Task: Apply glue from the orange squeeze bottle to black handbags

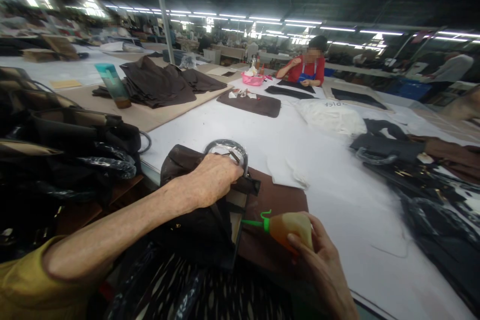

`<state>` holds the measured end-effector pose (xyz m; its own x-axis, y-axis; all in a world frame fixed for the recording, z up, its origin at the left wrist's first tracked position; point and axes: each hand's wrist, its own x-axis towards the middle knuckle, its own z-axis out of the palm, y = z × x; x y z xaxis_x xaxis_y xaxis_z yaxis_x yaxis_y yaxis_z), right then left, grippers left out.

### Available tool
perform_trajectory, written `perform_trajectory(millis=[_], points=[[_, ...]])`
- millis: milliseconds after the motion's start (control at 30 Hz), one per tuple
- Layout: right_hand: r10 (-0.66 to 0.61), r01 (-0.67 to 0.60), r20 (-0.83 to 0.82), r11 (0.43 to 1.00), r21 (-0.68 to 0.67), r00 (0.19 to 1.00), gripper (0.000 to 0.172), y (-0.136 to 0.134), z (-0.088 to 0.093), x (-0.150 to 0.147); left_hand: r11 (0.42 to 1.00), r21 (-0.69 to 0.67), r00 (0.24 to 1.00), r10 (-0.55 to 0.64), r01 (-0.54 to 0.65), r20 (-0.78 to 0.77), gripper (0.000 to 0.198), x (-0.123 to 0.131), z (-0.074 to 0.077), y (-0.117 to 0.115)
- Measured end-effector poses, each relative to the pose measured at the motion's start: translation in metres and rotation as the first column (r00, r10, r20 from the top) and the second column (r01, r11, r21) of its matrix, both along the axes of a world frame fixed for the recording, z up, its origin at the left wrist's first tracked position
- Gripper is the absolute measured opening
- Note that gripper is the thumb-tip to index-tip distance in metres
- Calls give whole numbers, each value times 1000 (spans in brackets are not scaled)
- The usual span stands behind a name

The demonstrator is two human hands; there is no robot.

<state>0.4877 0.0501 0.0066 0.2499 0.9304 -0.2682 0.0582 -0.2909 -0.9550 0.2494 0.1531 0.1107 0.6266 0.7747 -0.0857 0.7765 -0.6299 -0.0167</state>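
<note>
A dark brown handbag [202, 232] lies at the table's near edge, its loop handle [226, 143] wrapped in clear plastic. Across its top reaches my left hand [215, 177], fingers closed on the bag's upper edge near the handle. My right hand [324, 255] is wrapped round a squeeze bottle [290, 230] of amber liquid, held on its side. The bottle's thin green nozzle points left, with its tip at the bag's open side edge. Under the bottle lies a flat brown sheet [277, 195].
White scraps [287, 172] lie beyond the brown sheet. More bags [75, 160] crowd the left, and black bags [420, 170] lie at right. A teal-lidded bottle [112, 85] stands by folded dark fabric [157, 82]. Across the table sits a person in red [305, 67].
</note>
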Motion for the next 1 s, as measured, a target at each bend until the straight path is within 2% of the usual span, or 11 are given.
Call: perform_trajectory(millis=[267, 467, 700, 800, 933, 1000], points=[[50, -50, 2, 999, 1, 999, 55, -13, 31, -5, 998, 46, 999, -33, 32, 22, 16, -1, -2, -6], [42, -39, 87, 998, -40, 995, 57, -23, 50, -3, 997, 73, 999, -39, 37, 30, 12, 1, -8, -6], [211, -207, 31, 972, -110, 977, 63, -32, 64, 5, 998, 50, 999, -34, 33, 15, 16, 3, -6, -7], [169, -179, -97, 977, -115, 981, 64, -31, 61, 5, 997, 68, 999, -31, 28, 44, 14, 0, -7, -6], [-3, -30, -274, 993, -117, 962, 49, -26, 48, 14, 998, 58, 997, -24, 20, 67, 14, -4, -7, -5], [-40, 15, -331, 997, -78, 943, 43, -24, 45, 22, 998, 60, 997, -33, 29, 65, 13, -4, -7, -5]])
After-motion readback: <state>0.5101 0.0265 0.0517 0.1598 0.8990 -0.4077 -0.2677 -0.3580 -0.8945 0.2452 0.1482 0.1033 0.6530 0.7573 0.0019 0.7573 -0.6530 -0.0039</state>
